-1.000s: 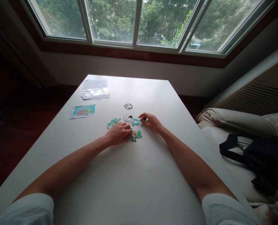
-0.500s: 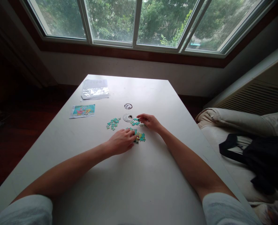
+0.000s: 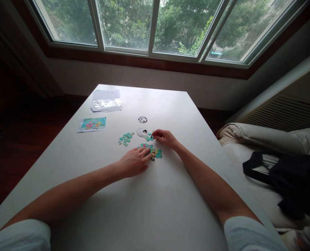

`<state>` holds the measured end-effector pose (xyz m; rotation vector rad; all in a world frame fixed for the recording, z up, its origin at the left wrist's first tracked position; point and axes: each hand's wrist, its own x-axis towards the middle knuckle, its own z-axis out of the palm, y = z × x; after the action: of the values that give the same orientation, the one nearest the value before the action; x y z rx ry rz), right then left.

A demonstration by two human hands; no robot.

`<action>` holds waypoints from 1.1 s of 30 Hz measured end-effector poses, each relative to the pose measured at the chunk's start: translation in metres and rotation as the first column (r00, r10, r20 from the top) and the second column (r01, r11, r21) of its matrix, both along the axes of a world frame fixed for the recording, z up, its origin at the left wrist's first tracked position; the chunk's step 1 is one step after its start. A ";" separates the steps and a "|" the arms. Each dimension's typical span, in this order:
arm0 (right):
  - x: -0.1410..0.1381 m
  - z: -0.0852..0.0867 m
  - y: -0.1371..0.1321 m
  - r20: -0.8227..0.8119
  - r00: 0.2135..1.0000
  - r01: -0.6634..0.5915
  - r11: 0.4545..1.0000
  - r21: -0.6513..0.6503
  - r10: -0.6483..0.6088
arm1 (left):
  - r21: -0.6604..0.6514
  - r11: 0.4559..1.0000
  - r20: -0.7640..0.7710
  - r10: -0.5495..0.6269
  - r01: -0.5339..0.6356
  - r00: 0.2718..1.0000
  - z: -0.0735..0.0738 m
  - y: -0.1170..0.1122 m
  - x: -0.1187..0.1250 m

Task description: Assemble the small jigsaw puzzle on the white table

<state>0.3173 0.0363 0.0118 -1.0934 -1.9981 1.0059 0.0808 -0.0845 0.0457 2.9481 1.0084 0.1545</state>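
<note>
Mid-frame, the left hand (image 3: 134, 161) lay splayed over a flat teal-and-yellow jigsaw patch (image 3: 158, 153); sliding risked splits! Right hand (image 3: 166, 138) curled, grip unclear.

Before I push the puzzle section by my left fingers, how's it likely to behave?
The puzzle section lies thin and flat, so it'll probably slide rather than tip. Its knobbed edge suggests interlocking joints, which may split if lifted by one side. The table looks smooth, so expect little grip.

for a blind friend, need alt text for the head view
A person's left hand rests on a partly joined jigsaw on a white table, right hand at loose pieces beyond. A cartoon picture lies to the left.
</note>
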 end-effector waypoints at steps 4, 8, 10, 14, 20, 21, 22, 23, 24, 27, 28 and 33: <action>-0.004 0.000 -0.002 0.007 1.000 -0.005 1.000 0.006 0.005 | 0.012 0.999 0.039 -0.045 0.045 0.998 -0.002 -0.008 -0.013; -0.006 0.000 -0.004 0.001 1.000 -0.030 0.999 0.017 0.030 | -0.004 1.000 0.061 -0.030 0.030 0.998 0.001 -0.018 -0.026; -0.007 0.000 -0.004 0.000 0.999 -0.042 0.999 0.020 0.042 | -0.015 1.000 0.078 -0.008 0.010 0.997 0.001 -0.023 -0.030; -0.011 0.000 -0.005 0.003 0.998 -0.066 0.997 0.027 0.066 | -0.046 0.999 0.146 0.005 0.002 0.989 -0.002 -0.025 -0.034; -0.019 0.012 -0.017 0.012 0.992 -0.123 0.990 0.064 0.123 | -0.098 0.979 0.349 0.202 -0.179 0.915 -0.011 -0.001 -0.043; -0.022 0.015 -0.021 0.019 0.989 -0.148 0.986 0.079 0.147 | -0.100 0.962 0.386 0.273 -0.254 0.881 -0.013 0.004 -0.046; -0.025 0.017 -0.026 0.025 0.985 -0.172 0.980 0.098 0.171 | -0.115 0.943 0.409 0.332 -0.313 0.850 -0.014 0.009 -0.049; -0.029 0.019 -0.031 0.028 0.981 -0.194 0.975 0.112 0.192 | -0.136 0.925 0.421 0.378 -0.355 0.825 -0.016 0.013 -0.052; -0.034 0.020 -0.035 0.036 0.976 -0.215 0.970 0.117 0.213 | -0.149 0.911 0.430 0.410 -0.385 0.804 -0.018 0.016 -0.054; -0.047 0.020 -0.046 0.052 0.970 -0.242 0.962 0.126 0.238 | -0.182 0.895 0.415 0.446 -0.408 0.793 -0.022 0.021 -0.057; -0.050 0.019 -0.048 0.055 0.968 -0.249 0.960 0.130 0.244 | -0.183 0.895 0.409 0.445 -0.406 0.797 -0.023 0.021 -0.057; -0.061 0.016 -0.053 0.080 0.970 -0.238 0.956 0.169 0.228 | -0.157 0.902 0.394 0.430 -0.402 0.812 -0.025 0.020 -0.049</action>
<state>0.2565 -0.0163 0.0274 -0.8142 -2.2570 0.8980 0.0318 -0.0645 0.0204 2.4157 1.5178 0.7143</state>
